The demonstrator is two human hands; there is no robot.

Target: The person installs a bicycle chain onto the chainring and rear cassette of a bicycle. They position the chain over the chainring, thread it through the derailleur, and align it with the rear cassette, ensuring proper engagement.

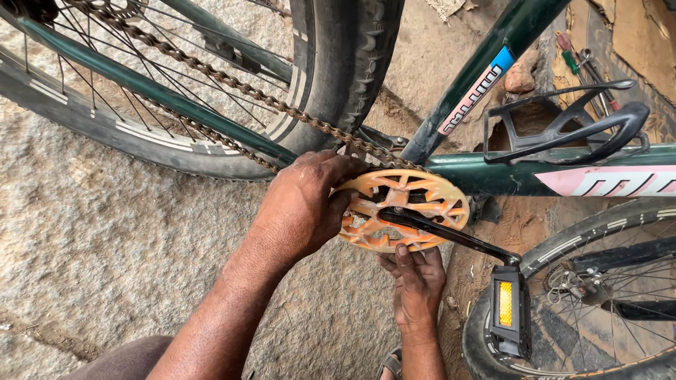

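Forearms are reaching up from the bottom edge. Right hand [417,281] is lying open under the orange chain guard [403,210], fingertips pressing its lower rim. Left hand [304,204] is wrapping over the guard's left edge, fingers curled where the rusty chain [232,83] meets the sprocket. Chain is sitting along the top teeth; whether it is fully seated underneath is hidden. Crank arm [451,236] and pedal [508,309] are hanging lower right. Beyond, the dark green frame [458,172] and rear tyre [355,63] are standing over rough ground.
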